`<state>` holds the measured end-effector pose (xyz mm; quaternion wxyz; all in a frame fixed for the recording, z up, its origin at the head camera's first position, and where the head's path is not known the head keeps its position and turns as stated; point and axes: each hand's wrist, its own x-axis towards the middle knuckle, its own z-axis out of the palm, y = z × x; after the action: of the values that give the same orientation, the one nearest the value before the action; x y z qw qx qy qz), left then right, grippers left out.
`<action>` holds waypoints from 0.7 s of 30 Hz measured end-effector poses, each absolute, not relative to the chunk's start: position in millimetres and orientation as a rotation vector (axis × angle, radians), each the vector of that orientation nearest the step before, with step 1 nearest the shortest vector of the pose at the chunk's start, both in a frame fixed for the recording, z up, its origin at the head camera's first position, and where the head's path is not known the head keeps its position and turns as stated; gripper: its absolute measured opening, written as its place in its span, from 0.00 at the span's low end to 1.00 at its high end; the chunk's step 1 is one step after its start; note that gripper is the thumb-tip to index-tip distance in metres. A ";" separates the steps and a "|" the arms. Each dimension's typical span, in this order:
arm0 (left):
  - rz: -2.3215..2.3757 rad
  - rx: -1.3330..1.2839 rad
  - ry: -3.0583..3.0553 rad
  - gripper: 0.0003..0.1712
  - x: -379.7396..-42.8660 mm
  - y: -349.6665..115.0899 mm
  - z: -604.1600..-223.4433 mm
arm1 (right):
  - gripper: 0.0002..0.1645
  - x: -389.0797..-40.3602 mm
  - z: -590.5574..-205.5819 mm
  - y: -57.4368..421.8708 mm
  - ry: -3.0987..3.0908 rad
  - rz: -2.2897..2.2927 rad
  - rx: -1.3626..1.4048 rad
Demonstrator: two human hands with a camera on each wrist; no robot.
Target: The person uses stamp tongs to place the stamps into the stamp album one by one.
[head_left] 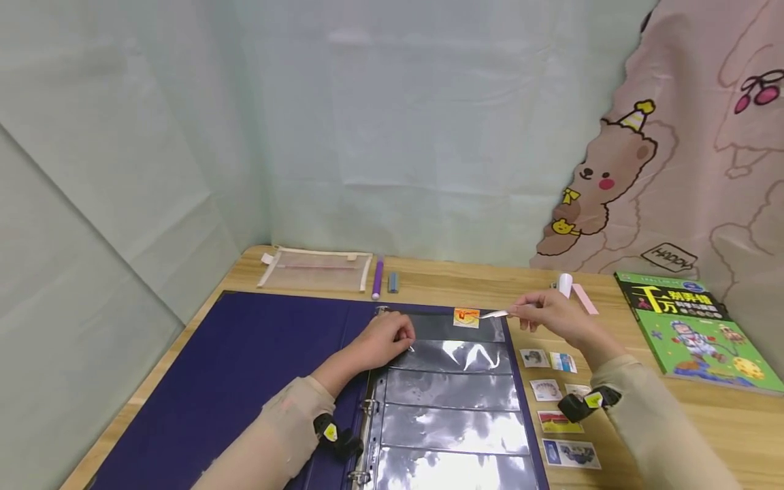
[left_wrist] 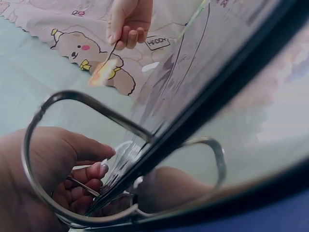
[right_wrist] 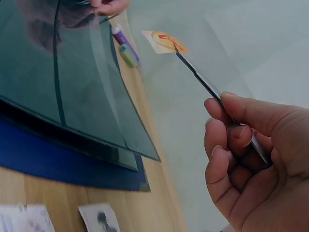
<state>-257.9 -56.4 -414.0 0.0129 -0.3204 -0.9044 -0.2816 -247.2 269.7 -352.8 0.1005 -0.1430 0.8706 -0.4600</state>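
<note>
My right hand (head_left: 548,314) holds tweezers (right_wrist: 207,84), whose tips grip a small orange and yellow stamp (right_wrist: 166,42). In the head view the stamp overlaps the top row of a black album page (head_left: 450,391) with clear pocket strips. This page lies in a dark blue ring binder (head_left: 245,367), spread flat. At the left end of the upper rows, beside a metal ring (left_wrist: 29,159), my left hand (head_left: 382,340) pinches the clear film (left_wrist: 128,152) between thumb and fingertips.
Several stamps (head_left: 572,454) lie right of the binder. Farther right is a green book (head_left: 704,333). Behind the binder are a mesh pouch (head_left: 315,270), a purple marker (head_left: 378,278) and a small blue-grey block (head_left: 393,282). A pink strip (head_left: 584,299) lies at the back right.
</note>
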 end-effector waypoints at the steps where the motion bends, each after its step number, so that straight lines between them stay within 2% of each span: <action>1: -0.891 -0.990 -2.817 0.03 -257.7 -56.6 -414.2 | 0.21 -249.3 -353.4 266.6 2.567 -1.357 -0.419; 21: -0.910 -0.991 -2.822 0.05 -259.1 -56.8 -414.5 | 0.15 -264.0 -366.7 222.1 2.491 -1.454 -0.363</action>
<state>-259.1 -56.8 -414.5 0.0077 -0.3170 -0.9026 -0.2911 -264.0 222.1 -366.7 0.1173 -0.1239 0.8510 -0.4967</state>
